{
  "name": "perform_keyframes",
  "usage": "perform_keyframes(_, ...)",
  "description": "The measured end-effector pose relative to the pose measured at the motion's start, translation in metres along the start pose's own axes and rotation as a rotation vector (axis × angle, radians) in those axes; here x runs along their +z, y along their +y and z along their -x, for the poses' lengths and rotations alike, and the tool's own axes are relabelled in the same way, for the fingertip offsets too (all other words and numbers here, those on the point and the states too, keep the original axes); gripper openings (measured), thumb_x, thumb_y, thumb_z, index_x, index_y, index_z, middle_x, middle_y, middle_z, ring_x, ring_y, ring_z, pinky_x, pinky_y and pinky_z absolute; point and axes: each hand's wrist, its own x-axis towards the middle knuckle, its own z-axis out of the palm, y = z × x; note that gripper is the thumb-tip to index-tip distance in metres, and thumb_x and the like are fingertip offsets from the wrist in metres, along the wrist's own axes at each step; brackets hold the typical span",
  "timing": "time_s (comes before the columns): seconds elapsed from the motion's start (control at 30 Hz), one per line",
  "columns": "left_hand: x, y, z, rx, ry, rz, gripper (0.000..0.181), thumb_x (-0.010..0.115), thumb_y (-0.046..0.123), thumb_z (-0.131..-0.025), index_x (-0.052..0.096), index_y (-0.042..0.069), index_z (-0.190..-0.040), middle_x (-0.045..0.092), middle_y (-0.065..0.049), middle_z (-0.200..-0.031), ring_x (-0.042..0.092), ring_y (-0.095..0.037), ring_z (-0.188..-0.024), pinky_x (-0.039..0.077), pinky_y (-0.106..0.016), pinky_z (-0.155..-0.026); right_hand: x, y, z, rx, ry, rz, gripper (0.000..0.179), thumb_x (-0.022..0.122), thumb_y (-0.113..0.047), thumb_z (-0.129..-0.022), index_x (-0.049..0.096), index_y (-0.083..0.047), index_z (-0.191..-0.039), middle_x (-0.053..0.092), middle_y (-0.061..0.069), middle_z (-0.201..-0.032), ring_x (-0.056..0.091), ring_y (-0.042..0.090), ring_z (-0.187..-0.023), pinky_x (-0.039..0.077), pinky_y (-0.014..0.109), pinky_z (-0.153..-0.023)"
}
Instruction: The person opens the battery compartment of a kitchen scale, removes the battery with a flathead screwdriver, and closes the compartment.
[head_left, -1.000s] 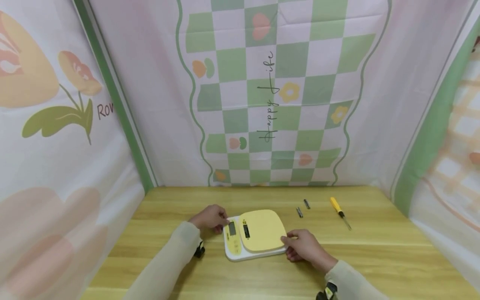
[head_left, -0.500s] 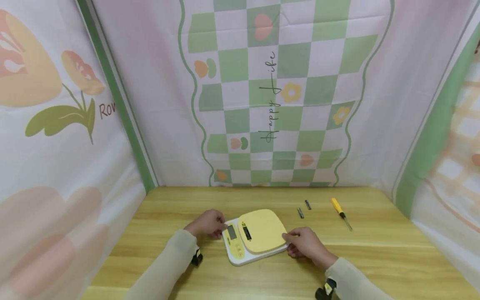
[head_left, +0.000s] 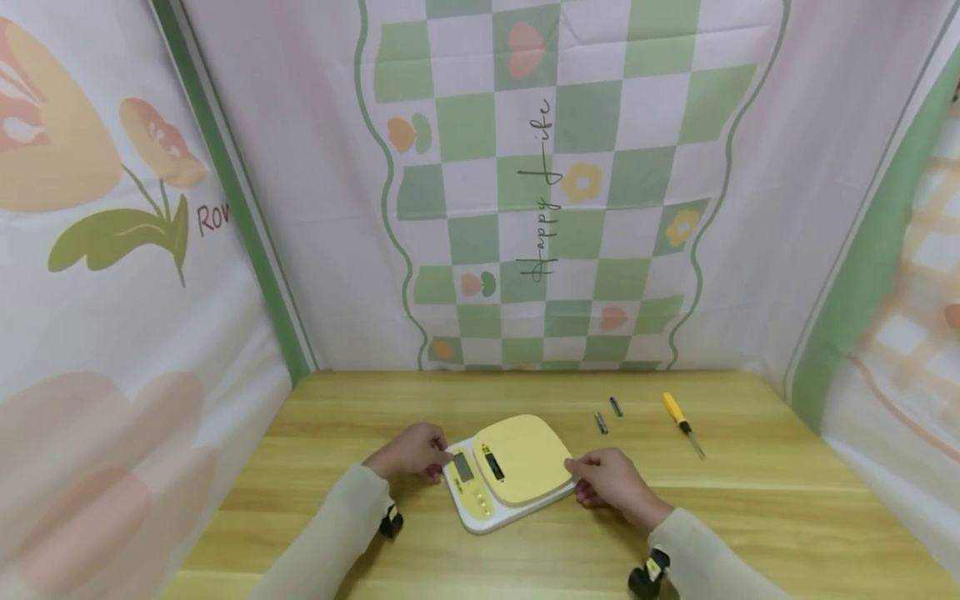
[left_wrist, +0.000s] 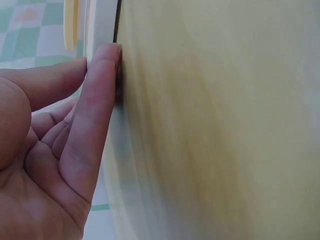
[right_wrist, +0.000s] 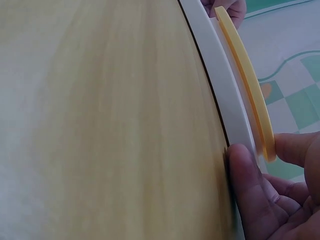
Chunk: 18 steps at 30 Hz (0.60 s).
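A kitchen scale (head_left: 523, 460) with a yellow weighing plate and a white base lies turned at an angle on the wooden table in the head view. My left hand (head_left: 414, 452) pinches its left end beside the small grey display (head_left: 463, 467). In the left wrist view, the thumb and index finger (left_wrist: 92, 110) take the white base (left_wrist: 103, 25) by its edge. My right hand (head_left: 611, 482) pinches the opposite end. The right wrist view has its thumb against the rim of the yellow plate (right_wrist: 250, 82) and its index finger (right_wrist: 245, 175) at the white base.
Two small batteries (head_left: 602, 423) lie apart from the scale, behind it to the right. Further right is a screwdriver (head_left: 678, 414) with a yellow handle. Patterned cloth (head_left: 536, 192) hangs behind the table (head_left: 337, 400) and along both sides.
The scale has turned a little counterclockwise. Its left end came slightly nearer with my left hand, while my right hand moved slightly away with the right end.
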Motion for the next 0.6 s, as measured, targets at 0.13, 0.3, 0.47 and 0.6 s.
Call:
perform_keyframes(0.13,0.001,-0.001,0.002,-0.004,-0.005,0.007,0.008,0.066,0.007,-0.092,0.059,0.004,-0.09,0.064,-0.012,-0.079,0.065,-0.024,-0.065,0.06,-0.033,-0.057,0.0,-0.001,-0.002,-0.013,0.004,0.015,0.027,0.067,-0.022,-0.093,0.068,0.005,-0.097,0.064,0.014,-0.073,0.063,0.021,-0.06,0.06,0.034,-0.058)
perform_keyframes(0.3,0.001,-0.002,0.005,-0.009,-0.005,-0.001,0.008,0.065,0.009,-0.093,0.059,0.005,-0.091,0.064,-0.012,-0.08,0.065,-0.024,-0.066,0.06,-0.034,-0.057,0.001,-0.001,-0.004,-0.016,0.02,0.028,0.024,0.067,-0.02,-0.093,0.069,0.004,-0.094,0.064,0.014,-0.072,0.063,0.021,-0.06,0.06,0.034,-0.057)
perform_keyframes(0.47,0.004,-0.002,0.007,-0.012,0.0,-0.003,0.008,0.064,0.009,-0.093,0.058,0.005,-0.09,0.064,-0.012,-0.079,0.065,-0.024,-0.065,0.06,-0.034,-0.057,0.0,-0.002,-0.006,-0.025,0.03,0.056,0.026,0.067,-0.022,-0.093,0.069,0.004,-0.096,0.064,0.013,-0.072,0.063,0.021,-0.061,0.06,0.034,-0.057)
perform_keyframes(0.6,0.006,-0.002,0.011,-0.003,0.006,-0.001,0.008,0.064,0.009,-0.094,0.058,0.004,-0.089,0.064,-0.012,-0.078,0.065,-0.023,-0.064,0.06,-0.033,-0.056,0.0,-0.004,-0.01,-0.044,0.037,0.102,0.027,0.066,-0.023,-0.093,0.07,0.004,-0.097,0.065,0.012,-0.072,0.063,0.022,-0.062,0.06,0.035,-0.057)
